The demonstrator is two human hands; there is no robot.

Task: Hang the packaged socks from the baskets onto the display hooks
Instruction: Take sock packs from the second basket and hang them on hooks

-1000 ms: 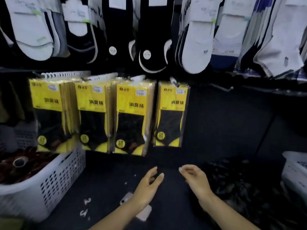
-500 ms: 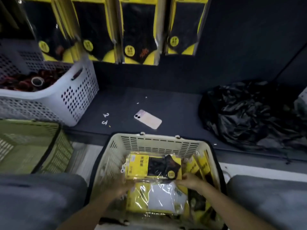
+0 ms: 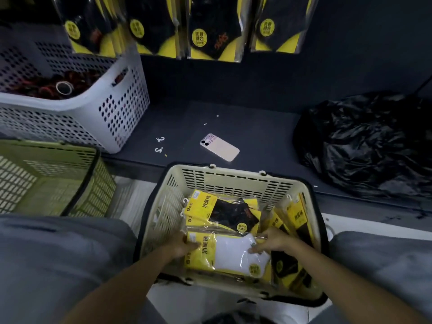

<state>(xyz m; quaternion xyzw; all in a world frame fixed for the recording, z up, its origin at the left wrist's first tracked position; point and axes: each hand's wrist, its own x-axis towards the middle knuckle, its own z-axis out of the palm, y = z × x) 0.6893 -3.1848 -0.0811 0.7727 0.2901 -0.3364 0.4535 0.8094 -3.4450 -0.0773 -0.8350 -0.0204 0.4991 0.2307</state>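
- Head view, nearest part: the person's left hand (image 3: 180, 246) and right hand (image 3: 272, 242) are both down in the cream basket (image 3: 233, 181), between the person's grey knees (image 3: 58, 253).
- The left hand grips the left edge of the white-sock pack (image 3: 230, 253). The right hand has its fingers curled over the right end of this pack. As far as I can see, both hands hold it, and it lies flat in the basket, not lifted.
- Just behind it lies a black-sock pack (image 3: 224, 213), and more yellow packs (image 3: 295, 215) stand on edge along the right wall of the basket.
- My judgement is that the task is in the middle: the step in hand is picking up one pack, and a good number of packs are left in the basket to hang.
- To the left on the pale floor stands a green basket (image 3: 46, 174). I see no packs in it.
- Further away is a dark surface (image 3: 257, 122) like a low ledge. On it lie a phone (image 3: 219, 150) and two small loose hooks (image 3: 160, 145).
- On this surface a white basket (image 3: 112, 108) with dark items stands at the left, and a crumpled black bag (image 3: 364, 143) at the right.
- Farthest, against the dark wall, four rows of hanging packs (image 3: 210, 26) are already up. The display hooks themselves are above the picture edge.
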